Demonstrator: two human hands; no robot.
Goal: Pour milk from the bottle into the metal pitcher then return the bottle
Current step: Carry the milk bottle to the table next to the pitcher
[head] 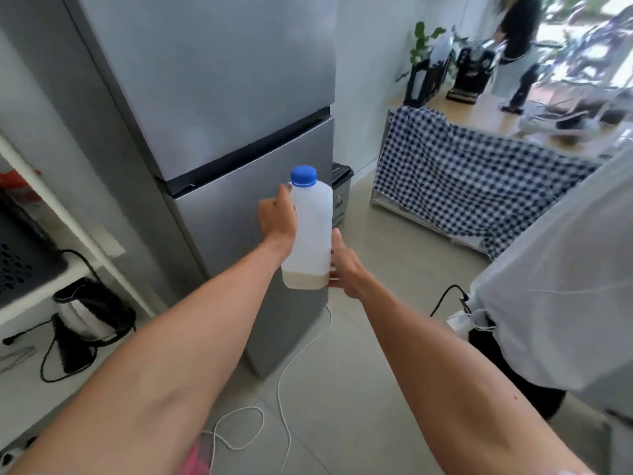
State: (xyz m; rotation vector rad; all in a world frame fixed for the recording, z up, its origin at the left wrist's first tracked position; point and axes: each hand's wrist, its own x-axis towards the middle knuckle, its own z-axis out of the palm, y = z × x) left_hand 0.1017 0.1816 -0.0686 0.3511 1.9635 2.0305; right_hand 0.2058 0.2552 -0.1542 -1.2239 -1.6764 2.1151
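A translucent plastic milk bottle [310,234] with a blue cap [303,175] is held upright in front of a grey fridge [219,97]. Only a thin layer of milk lies at its bottom. My left hand [278,219] grips the bottle's upper left side, fingers hidden behind it. My right hand [344,265] holds the bottle's lower right corner near its base. Both fridge doors are closed. No metal pitcher is in view.
A kettle [90,313] with a black cord stands on the white shelf at left. A white cable [284,389] trails over the tiled floor. At right, a counter with a checked cloth [462,176] carries a coffee machine [474,72]; a person stands behind.
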